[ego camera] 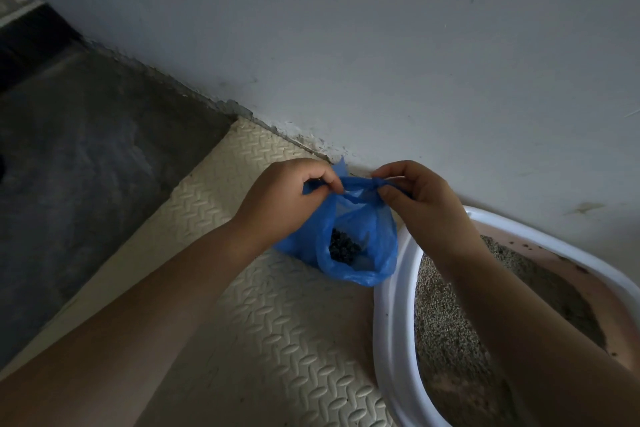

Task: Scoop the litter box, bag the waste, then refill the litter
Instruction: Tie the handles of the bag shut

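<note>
A person's two bare hands work close together at the mouth of a thin, translucent blue plastic bag (360, 263). The left hand (282, 206) pinches one gathered handle strip, and the right hand (420, 208) pinches the other. A twisted band of blue plastic is stretched between them.

The bag hangs just below the hands, its bottom apparently resting on a cream embossed foam mat (277, 340). Dark clumps of scooped waste (343, 248) show through the gaping side nearest the person. Under the right forearm sits an oval litter box with a white plastic rim (393, 315), holding grey granular litter (450, 322). A pale grey wall (381, 45) stands beyond the hands.

The bag looks half tied. Pulling hard on such flimsy film could tear it, and the open gap could spill clumps onto the mat if the bag tips.
</note>
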The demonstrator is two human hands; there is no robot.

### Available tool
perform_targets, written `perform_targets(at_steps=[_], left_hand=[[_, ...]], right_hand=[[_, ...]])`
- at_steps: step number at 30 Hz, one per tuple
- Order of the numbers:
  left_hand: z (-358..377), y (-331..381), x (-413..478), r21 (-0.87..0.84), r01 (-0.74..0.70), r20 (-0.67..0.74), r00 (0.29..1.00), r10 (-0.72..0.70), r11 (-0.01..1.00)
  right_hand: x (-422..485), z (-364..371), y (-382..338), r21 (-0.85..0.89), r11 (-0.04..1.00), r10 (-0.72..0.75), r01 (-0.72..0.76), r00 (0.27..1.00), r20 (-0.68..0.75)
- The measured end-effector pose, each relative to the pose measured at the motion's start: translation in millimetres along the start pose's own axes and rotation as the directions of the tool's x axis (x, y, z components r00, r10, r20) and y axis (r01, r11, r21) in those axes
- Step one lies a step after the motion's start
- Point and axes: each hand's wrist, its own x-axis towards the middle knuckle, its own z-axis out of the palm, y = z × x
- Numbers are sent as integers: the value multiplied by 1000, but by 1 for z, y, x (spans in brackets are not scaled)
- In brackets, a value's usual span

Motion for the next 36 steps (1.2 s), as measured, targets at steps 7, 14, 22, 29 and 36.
perform_targets(at_steps=[7,14,22,29,36], left_hand=[[10,-1,-1,-15,-46,14,999,46,999],[22,2,0,-5,-39,-3,999,39,999],[14,2,-2,-65,-27,22,999,28,997],[4,10,0,-289,119,37,993,-113,950],[-8,15,0,-319,125,73,992,-107,939]], right_hand=[[0,-1,-2,87,996,-13,15,1000,-20],[-1,-3,-1,45,999,-22,22,1000,-4],[-4,-3,-3,-162,982,-117,97,986,-115],[-3,-4,-3,-255,965,-117,68,976,-183],[-4,-3,-3,-251,966,-127,67,964,-234]])
